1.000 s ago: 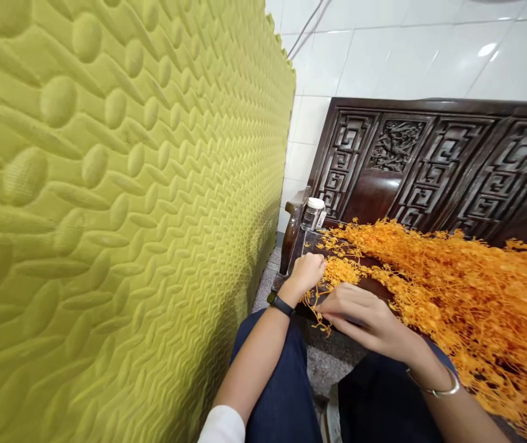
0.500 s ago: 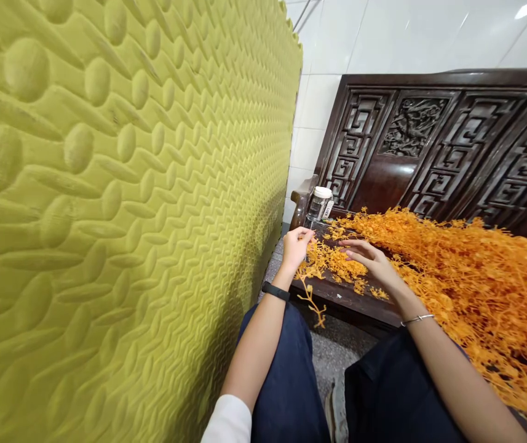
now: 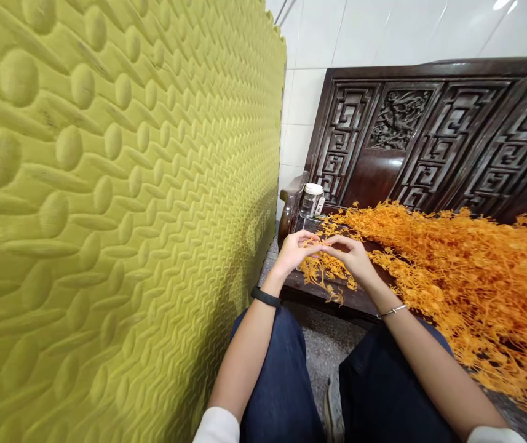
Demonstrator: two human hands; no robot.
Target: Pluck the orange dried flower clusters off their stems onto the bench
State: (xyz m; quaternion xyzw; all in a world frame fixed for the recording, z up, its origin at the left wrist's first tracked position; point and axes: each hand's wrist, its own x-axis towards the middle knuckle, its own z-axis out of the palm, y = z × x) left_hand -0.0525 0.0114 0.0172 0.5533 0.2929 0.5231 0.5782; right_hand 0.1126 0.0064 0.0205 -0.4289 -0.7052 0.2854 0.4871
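Note:
My left hand and my right hand meet over the left end of a dark wooden bench. Both pinch the same small orange plastic sprig between their fingertips, held just above the seat. More loose orange sprigs lie under the hands. A big heap of the same orange branches covers the seat to the right. My left wrist wears a black band, my right a thin silver bangle.
A quilted yellow-green mattress stands upright close on the left. A small clear jar with a white lid sits by the bench's armrest. The carved bench back rises against white wall tiles. My knees in dark trousers are below.
My hands have come together: the right moved left toward the left hand, and both now pinch one sprig. A second ago they rested lower, near the seat's front edge.

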